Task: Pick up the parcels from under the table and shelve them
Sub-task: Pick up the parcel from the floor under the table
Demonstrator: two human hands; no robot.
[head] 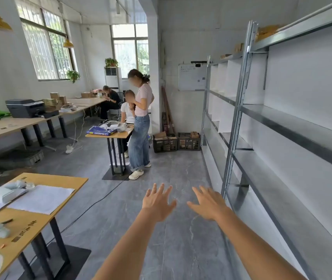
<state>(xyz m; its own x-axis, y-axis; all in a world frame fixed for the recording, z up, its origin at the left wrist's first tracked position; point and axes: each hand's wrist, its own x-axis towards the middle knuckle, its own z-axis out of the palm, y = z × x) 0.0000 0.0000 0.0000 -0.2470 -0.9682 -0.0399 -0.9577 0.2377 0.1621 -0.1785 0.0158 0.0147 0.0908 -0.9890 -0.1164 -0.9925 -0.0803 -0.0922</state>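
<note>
1. Reaching forward over the grey floor, the left hand (158,202) and right hand (207,203) are both bare and empty, fingers spread wide, palms down; neither touches anything.
2. No parcel is held; by my judgement this is the gap between loads, with hands free near the shelving (294,126) on the right.
3. The wooden table (40,219) stands near left; the space beneath it is mostly out of view, so I cannot tell whether parcels lie there, nor which way any points or how its long axis runs.
4. The next move seems to call for turning left and stooping under that table; a few brown boxes (266,32) sit on the top shelf at the far right, while the lower shelves look bare.
</note>
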